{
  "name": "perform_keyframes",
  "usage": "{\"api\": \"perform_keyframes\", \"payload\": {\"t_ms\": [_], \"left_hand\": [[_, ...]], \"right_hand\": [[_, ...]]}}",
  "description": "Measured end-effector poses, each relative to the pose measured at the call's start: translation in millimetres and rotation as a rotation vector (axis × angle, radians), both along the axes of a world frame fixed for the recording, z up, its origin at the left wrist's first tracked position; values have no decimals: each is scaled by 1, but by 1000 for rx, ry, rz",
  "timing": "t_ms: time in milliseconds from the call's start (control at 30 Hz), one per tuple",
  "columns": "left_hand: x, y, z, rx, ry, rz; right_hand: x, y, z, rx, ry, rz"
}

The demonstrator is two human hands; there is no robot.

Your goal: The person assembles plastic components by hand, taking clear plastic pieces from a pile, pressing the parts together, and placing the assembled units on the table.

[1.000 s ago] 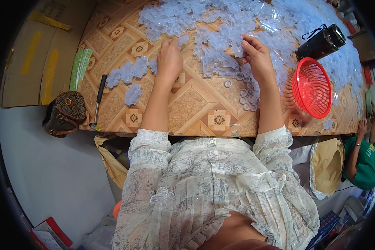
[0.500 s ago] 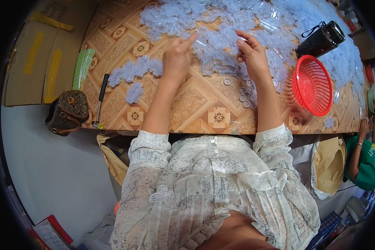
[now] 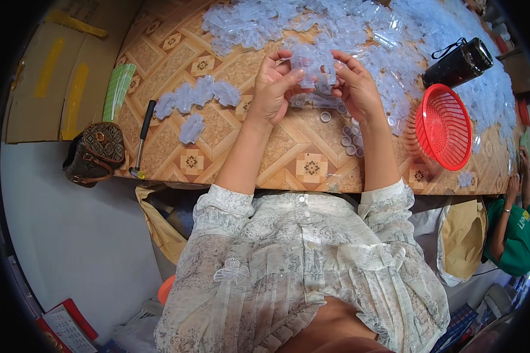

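Note:
Above the table, my left hand [image 3: 272, 89] pinches a clear plastic piece [image 3: 302, 63] between thumb and fingers. Close beside it, my right hand [image 3: 359, 89] has its thumb and forefinger closed on another clear plastic piece [image 3: 328, 72]. The two pieces are side by side; whether they touch I cannot tell. Below my hands lie small round clear rings [image 3: 351, 140], with one ring [image 3: 325, 117] apart from the others. A broad heap of similar clear pieces [image 3: 247, 25] spreads behind my hands. To the left sits a small row of pieces [image 3: 197, 94].
A red plastic basket [image 3: 447, 126] and a black flask [image 3: 458, 62] stand on the right. A black-handled hammer [image 3: 143, 138] and a patterned brown bag [image 3: 100, 150] lie at the left edge, near a cardboard box [image 3: 59, 70]. A person in green [image 3: 512, 235] works at far right.
My left hand has turned and moved right beside my right hand. Clear plastic pieces now show between both hands, where the left hand was pointing toward the heap before.

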State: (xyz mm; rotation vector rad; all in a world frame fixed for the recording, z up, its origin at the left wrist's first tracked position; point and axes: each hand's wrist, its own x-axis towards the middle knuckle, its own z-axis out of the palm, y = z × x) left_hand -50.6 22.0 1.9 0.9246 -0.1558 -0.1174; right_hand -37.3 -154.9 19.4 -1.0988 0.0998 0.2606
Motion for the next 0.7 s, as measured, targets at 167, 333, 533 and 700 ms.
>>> {"api": "perform_keyframes", "payload": {"t_ms": [167, 333, 533, 700], "left_hand": [[0, -7, -5, -51, -28, -56], [0, -8, -9, -53, -3, -67], [-2, -9, -7, 80, 29, -27], [-1, -6, -8, 37, 29, -34]], "right_hand": [[-4, 8, -5, -188, -133, 18], [-7, 14, -3, -304, -203, -23], [-8, 15, -7, -404, -268, -51], [-7, 12, -3, -351, -275, 28]]}}
